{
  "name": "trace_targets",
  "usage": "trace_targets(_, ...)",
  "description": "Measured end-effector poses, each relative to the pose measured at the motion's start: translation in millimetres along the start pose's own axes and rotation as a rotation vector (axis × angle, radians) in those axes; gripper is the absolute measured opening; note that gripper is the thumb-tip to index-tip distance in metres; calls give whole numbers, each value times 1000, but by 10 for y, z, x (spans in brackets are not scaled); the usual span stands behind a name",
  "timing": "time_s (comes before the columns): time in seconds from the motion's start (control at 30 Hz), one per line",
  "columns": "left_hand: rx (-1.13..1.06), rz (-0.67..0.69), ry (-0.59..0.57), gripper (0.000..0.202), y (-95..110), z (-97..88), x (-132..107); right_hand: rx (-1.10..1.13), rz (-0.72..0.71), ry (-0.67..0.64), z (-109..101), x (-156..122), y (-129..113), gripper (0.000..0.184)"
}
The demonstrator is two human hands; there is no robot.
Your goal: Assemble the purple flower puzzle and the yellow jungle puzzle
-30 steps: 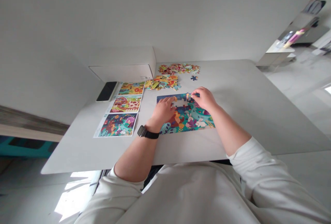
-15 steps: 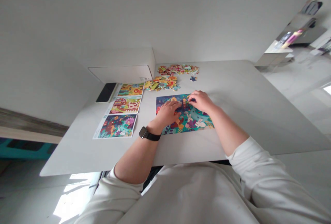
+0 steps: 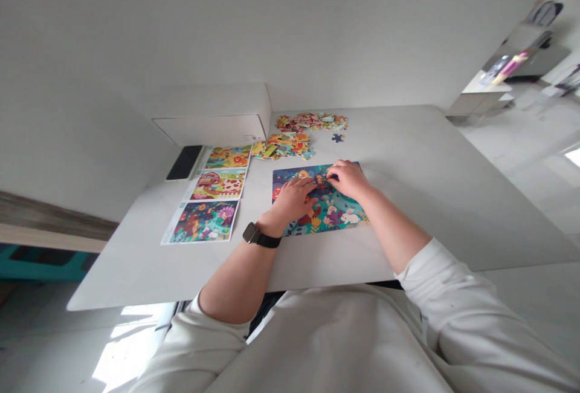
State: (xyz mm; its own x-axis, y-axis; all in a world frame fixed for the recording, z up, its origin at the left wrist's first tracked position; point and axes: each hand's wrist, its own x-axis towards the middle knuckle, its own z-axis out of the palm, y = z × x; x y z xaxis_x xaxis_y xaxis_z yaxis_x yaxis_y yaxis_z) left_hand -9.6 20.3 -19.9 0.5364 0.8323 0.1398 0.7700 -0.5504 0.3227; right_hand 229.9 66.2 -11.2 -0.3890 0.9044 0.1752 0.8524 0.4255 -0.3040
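A dark, colourful jigsaw puzzle [image 3: 348,216] with rabbits and plants lies flat before me. My left hand [image 3: 295,197] rests on its left part, palm down, with fingers stretched out. Bent over the upper right part, my right hand [image 3: 347,178] has its fingertips pinched on a puzzle piece at the puzzle's surface; the fingers mostly hide it. Beyond the puzzle, a single dark blue puzzle piece [image 3: 338,138] lies apart on the table.
Two heaps of loose pieces, one yellow-orange [image 3: 285,146] and one pink-red [image 3: 312,121], lie at the back of the white table [image 3: 430,199]. Left stand a white box [image 3: 208,130], a phone [image 3: 184,163] and a sheet with three printed pictures [image 3: 206,221].
My right hand has shifted slightly left and nearer to my left hand, showing more of the puzzle's upper right corner. My left hand stays in place on the puzzle.
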Motion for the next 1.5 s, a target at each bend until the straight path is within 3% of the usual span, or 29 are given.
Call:
trace_targets(0.73, 45, -13, -50, 58, 66, 34, -5, -63, 27, -11, -55, -13, -106, 19)
trace_targets(1.23, 88, -29, -52, 58, 112, 36, -20, -160, -15, -162, -190, -190, -438, 22)
trace_targets(1.5, 96, -19, -35, 60, 127, 42, -32, -194, -34, -226, -224, -212, -479, 24)
